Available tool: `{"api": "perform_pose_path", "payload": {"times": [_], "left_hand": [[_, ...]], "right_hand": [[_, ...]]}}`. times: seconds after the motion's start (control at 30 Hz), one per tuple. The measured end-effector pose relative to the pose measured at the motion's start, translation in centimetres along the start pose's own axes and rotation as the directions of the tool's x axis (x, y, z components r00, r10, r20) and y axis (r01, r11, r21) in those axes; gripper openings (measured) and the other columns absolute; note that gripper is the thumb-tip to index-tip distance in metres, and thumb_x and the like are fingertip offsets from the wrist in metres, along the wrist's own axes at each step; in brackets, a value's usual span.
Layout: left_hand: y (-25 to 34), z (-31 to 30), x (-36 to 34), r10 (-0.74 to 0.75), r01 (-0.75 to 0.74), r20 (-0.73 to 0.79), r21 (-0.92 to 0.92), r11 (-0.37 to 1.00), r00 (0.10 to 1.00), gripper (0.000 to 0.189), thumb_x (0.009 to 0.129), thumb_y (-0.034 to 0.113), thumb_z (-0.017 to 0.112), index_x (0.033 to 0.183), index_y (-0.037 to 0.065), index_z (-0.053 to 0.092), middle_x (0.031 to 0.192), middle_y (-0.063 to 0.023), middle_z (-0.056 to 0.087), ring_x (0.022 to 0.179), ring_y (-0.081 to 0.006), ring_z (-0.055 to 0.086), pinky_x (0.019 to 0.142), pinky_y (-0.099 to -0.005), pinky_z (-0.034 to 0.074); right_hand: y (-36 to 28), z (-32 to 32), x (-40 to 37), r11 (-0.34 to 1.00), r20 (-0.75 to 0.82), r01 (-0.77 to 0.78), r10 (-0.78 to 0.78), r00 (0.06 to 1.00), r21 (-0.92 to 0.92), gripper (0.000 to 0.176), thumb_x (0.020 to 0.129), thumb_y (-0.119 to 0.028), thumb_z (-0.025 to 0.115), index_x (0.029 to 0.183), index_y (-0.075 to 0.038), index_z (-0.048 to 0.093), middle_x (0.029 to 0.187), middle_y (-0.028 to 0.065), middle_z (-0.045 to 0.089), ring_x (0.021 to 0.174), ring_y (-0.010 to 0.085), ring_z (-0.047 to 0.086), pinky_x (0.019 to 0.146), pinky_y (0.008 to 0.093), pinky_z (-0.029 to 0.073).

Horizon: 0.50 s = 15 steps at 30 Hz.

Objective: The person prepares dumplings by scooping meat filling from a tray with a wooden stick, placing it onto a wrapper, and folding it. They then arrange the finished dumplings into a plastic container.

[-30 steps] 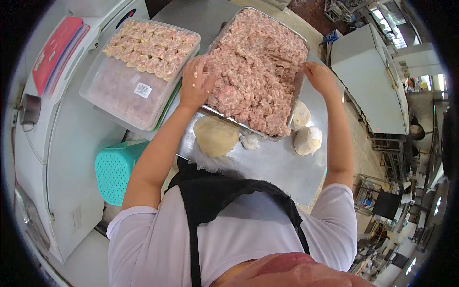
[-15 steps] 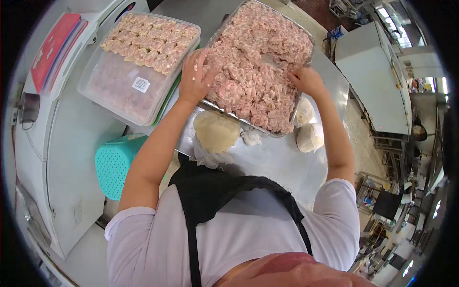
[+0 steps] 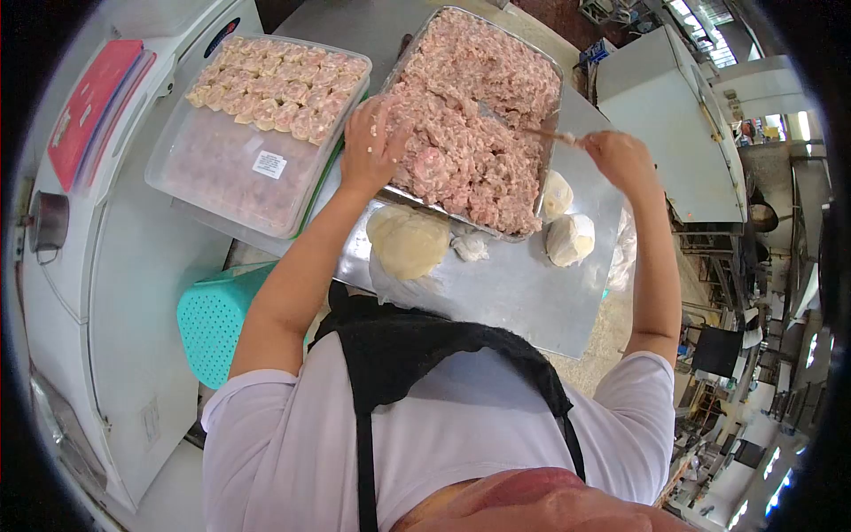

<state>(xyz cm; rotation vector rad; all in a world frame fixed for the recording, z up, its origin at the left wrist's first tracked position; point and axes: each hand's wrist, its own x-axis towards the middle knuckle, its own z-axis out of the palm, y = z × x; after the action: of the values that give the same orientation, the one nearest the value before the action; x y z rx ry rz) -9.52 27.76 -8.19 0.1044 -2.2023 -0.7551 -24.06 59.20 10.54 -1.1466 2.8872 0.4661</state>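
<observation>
A metal tray [image 3: 521, 236] heaped with ground meat mixture [image 3: 483, 115] lies on the table in front of me. My left hand [image 3: 375, 149] rests over its left edge, fingers apart and touching the meat, with bits of meat stuck on the back. What lies under the palm is hidden. Pinched in my right hand [image 3: 620, 160] is a thin brown stick-like spatula [image 3: 551, 135], its far end at the meat's right side. To the left, a clear plastic container [image 3: 222, 173] holds rows of meat dumplings [image 3: 279, 84] on its upper part.
A pale dough ball [image 3: 409, 241] in plastic sits near the table's front edge, beside a crumpled plastic piece [image 3: 470, 246]. Two wrapped pale bundles [image 3: 570, 239] lie right of the tray. A turquoise basket [image 3: 213, 326] stands lower left, by a white fridge [image 3: 133, 293].
My right hand has drawn back rightward from the meat, and the spatula in it now shows. My left hand stays at the tray's left edge. The view has shifted slightly.
</observation>
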Motion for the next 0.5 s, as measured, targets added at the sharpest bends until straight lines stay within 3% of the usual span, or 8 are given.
{"api": "perform_pose_path", "payload": {"times": [0.03, 0.17, 0.2, 0.27, 0.37, 0.43, 0.5], "left_hand": [[-0.3, 0.2, -0.2, 0.017, -0.017, -0.006, 0.023, 1.000, 1.000, 0.042, 0.089, 0.020, 0.055, 0.127, 0.004, 0.048, 0.127, -0.0214, 0.050, 0.116, -0.0395, 0.047, 0.101, -0.0480, 0.035], [-1.5, 1.0, -0.7, 0.081, -0.078, -0.073, 0.043, 0.996, 0.994, 0.040, 0.091, 0.019, 0.051, 0.128, 0.005, 0.048, 0.128, -0.0218, 0.049, 0.118, -0.0397, 0.045, 0.101, -0.0492, 0.035], [-1.1, 0.8, -0.6, 0.076, -0.072, -0.078, 0.050, 0.996, 0.994, 0.040, 0.091, 0.019, 0.051, 0.128, 0.005, 0.048, 0.128, -0.0218, 0.049, 0.118, -0.0397, 0.045, 0.101, -0.0492, 0.035], [-0.1, -0.1, -0.1, -0.014, 0.013, -0.022, -0.011, 1.000, 1.000, 0.039, 0.092, 0.020, 0.049, 0.128, 0.005, 0.048, 0.128, -0.0216, 0.048, 0.118, -0.0400, 0.045, 0.102, -0.0485, 0.034], [-0.6, 0.1, -0.2, -0.050, 0.051, 0.033, -0.024, 0.998, 0.998, 0.048, 0.091, 0.026, 0.052, 0.133, 0.004, 0.045, 0.130, -0.0211, 0.047, 0.120, -0.0389, 0.043, 0.103, -0.0481, 0.031], [-0.8, 0.2, -0.2, -0.030, 0.030, 0.021, -0.015, 0.999, 0.999, 0.047, 0.091, 0.025, 0.052, 0.133, 0.004, 0.045, 0.130, -0.0210, 0.047, 0.120, -0.0388, 0.043, 0.103, -0.0479, 0.031], [-0.6, 0.1, -0.2, -0.027, 0.027, 0.022, 0.011, 1.000, 0.999, 0.047, 0.091, 0.025, 0.052, 0.133, 0.003, 0.045, 0.130, -0.0201, 0.047, 0.120, -0.0382, 0.043, 0.103, -0.0481, 0.032]], "right_hand": [[0.5, -0.2, 1.0, 0.999, -0.117, 0.016, -0.011, 0.993, 0.042, 0.032, 0.093, -0.033, 0.050, 0.090, -0.009, 0.069, 0.086, 0.0146, 0.068, 0.081, 0.0366, 0.064, 0.070, 0.0473, 0.050], [0.7, 5.7, 8.7, 0.990, -0.022, -0.003, 0.006, 1.000, 0.139, 0.028, 0.091, -0.029, 0.052, 0.095, -0.007, 0.069, 0.091, 0.0175, 0.067, 0.085, 0.0376, 0.064, 0.075, 0.0478, 0.050], [0.2, 8.1, 10.7, 0.977, -0.014, -0.037, 0.041, 0.999, 0.211, 0.028, 0.090, -0.030, 0.055, 0.095, -0.005, 0.068, 0.091, 0.0202, 0.066, 0.086, 0.0389, 0.063, 0.077, 0.0486, 0.049], [-2.0, 11.2, 13.1, 0.947, -0.015, 0.050, -0.048, 0.999, 0.318, 0.030, 0.089, -0.031, 0.056, 0.094, -0.004, 0.068, 0.090, 0.0214, 0.066, 0.084, 0.0405, 0.063, 0.077, 0.0487, 0.049], [-6.8, 10.7, 13.1, 0.956, -0.073, -0.001, 0.023, 0.997, 0.294, 0.032, 0.090, -0.032, 0.055, 0.094, -0.003, 0.068, 0.089, 0.0222, 0.066, 0.083, 0.0411, 0.063, 0.077, 0.0484, 0.049], [-6.8, 9.7, 11.8, 0.940, -0.119, 0.067, -0.028, 0.992, 0.335, 0.033, 0.092, -0.032, 0.053, 0.093, -0.003, 0.068, 0.087, 0.0225, 0.066, 0.082, 0.0407, 0.063, 0.077, 0.0481, 0.050], [-7.4, 7.5, 9.7, 0.927, -0.171, 0.221, -0.175, 0.970, 0.303, 0.035, 0.091, -0.036, 0.052, 0.089, -0.004, 0.068, 0.085, 0.0196, 0.067, 0.087, 0.0382, 0.064, 0.078, 0.0482, 0.050]]}}
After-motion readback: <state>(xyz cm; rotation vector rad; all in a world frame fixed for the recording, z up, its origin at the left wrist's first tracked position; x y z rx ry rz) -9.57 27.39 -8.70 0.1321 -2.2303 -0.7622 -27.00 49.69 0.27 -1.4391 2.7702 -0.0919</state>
